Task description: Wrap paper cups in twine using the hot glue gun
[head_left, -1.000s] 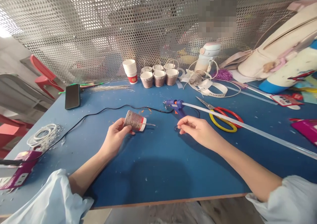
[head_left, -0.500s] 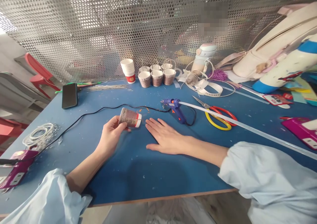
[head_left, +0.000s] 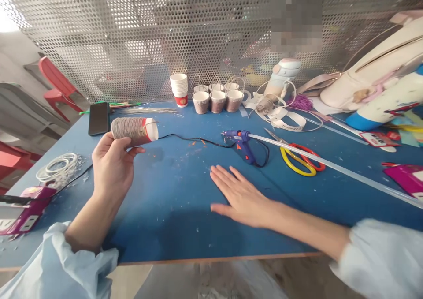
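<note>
My left hand (head_left: pixel 114 169) grips a paper cup (head_left: pixel 130 130) wrapped in grey-brown twine, raised above the table and tipped on its side. A red band and white end show at the cup's right, where a loose bit of twine sticks out. Flat on the blue table (head_left: pixel 165 215) lies my right hand (head_left: pixel 241 197), fingers stretched out and holding nothing. Just beyond it sits a blue hot glue gun (head_left: pixel 243 143) with a long clear glue stick (head_left: pixel 330 164) in its back. Scissors (head_left: pixel 297 155) with red and yellow handles rest to the right.
Small wrapped cups with handles (head_left: pixel 218 101) stand in two rows at the back, beside a stack of paper cups (head_left: pixel 179 89). A phone (head_left: pixel 98 119), white cord coil (head_left: pixel 59 169) and purple power strip (head_left: pixel 33 213) lie left. A bottle (head_left: pixel 284 76) and bag (head_left: pixel 370 69) stand right.
My left hand has lifted the wrapped cup up and to the left, and more of its twine side shows. My right hand has slid nearer the table's front edge.
</note>
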`<state>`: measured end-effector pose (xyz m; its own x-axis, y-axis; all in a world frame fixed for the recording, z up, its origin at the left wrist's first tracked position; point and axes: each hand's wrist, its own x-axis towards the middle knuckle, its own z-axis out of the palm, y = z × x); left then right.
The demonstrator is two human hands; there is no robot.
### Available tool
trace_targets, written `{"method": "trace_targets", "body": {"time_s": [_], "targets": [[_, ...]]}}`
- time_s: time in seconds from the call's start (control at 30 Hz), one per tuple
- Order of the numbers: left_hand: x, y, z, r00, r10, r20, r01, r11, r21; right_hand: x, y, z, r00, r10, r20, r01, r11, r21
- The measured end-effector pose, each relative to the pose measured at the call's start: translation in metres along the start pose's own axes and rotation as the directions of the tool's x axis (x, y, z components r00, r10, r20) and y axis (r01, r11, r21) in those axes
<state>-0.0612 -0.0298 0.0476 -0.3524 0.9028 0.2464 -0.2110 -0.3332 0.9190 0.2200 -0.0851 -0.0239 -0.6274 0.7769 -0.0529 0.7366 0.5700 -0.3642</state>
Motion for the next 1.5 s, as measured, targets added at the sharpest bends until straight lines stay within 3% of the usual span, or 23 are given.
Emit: {"method": "trace_targets", "body": {"time_s": [0.13,0.23,0.33,0.4,0.53,0.63,0.73,0.8,0.97,1.07,1.17,1.23,1.3,1.37,1.43,1.5], "targets": [[0.0,-0.009,0.002,0.999,0.028,0.034,-0.029,0.999,0.026,0.077,-0.014,-0.001,0.996,0.087,0.001,-0.087,0.996,-0.021],[0.008,-0.023,-0.004,1.0,0.006,0.026,-0.008,0.996,0.084,0.098,-0.054,0.009,0.997,-0.065,0.05,0.065,0.998,0.001],[0.018,-0.034,-0.011,0.999,-0.042,0.0,0.042,0.992,0.12,0.069,-0.089,0.024,0.955,-0.285,0.083,0.278,0.957,0.083],[0.021,-0.035,-0.014,0.998,-0.062,-0.002,0.062,0.992,0.114,0.036,-0.094,0.03,0.933,-0.351,0.076,0.342,0.933,0.109],[0.016,-0.026,-0.013,0.999,-0.049,0.011,0.048,0.997,0.061,-0.016,-0.058,0.022,0.953,-0.289,0.093,0.281,0.956,0.087],[0.008,-0.016,-0.008,0.998,-0.032,0.062,0.03,0.999,0.03,-0.016,-0.017,0.009,0.996,-0.085,0.04,0.087,0.996,-0.036],[0.001,-0.009,-0.002,0.995,-0.003,0.098,0.003,1.0,0.001,0.023,0.004,0.001,0.994,0.109,-0.01,-0.109,0.989,-0.103],[-0.001,-0.008,0.001,0.995,0.022,0.102,-0.021,1.0,-0.009,0.067,0.0,0.001,0.988,0.155,-0.013,-0.155,0.983,-0.096],[0.01,-0.017,-0.004,0.997,0.053,0.063,-0.054,0.999,0.011,0.189,-0.065,0.024,0.998,-0.002,-0.068,-0.004,0.996,-0.087],[0.019,-0.022,-0.011,0.998,0.058,0.018,-0.059,0.998,0.038,0.22,-0.109,0.044,0.988,-0.154,-0.018,0.151,0.982,-0.112],[0.026,-0.021,-0.017,0.999,0.052,-0.014,-0.052,0.998,0.029,0.202,-0.13,0.053,0.92,-0.39,0.032,0.392,0.916,-0.09],[0.027,-0.018,-0.018,0.998,0.051,-0.024,-0.051,0.999,-0.001,0.174,-0.124,0.047,0.858,-0.511,0.056,0.514,0.856,-0.058],[0.026,-0.013,-0.017,0.998,0.057,-0.018,-0.058,0.998,-0.031,0.138,-0.104,0.03,0.828,-0.544,0.135,0.547,0.837,0.015],[0.022,-0.007,-0.017,0.997,0.073,0.001,-0.073,0.995,-0.064,0.099,-0.078,0.007,0.877,-0.44,0.191,0.433,0.898,0.081],[0.016,0.0,-0.016,0.995,0.092,0.025,-0.089,0.991,-0.101,0.056,-0.052,-0.013,0.963,-0.214,0.167,0.201,0.975,0.091],[0.008,0.009,-0.016,0.994,0.1,0.042,-0.093,0.986,-0.14,0.011,-0.035,-0.023,0.989,-0.042,0.144,0.036,0.999,0.041]]}}
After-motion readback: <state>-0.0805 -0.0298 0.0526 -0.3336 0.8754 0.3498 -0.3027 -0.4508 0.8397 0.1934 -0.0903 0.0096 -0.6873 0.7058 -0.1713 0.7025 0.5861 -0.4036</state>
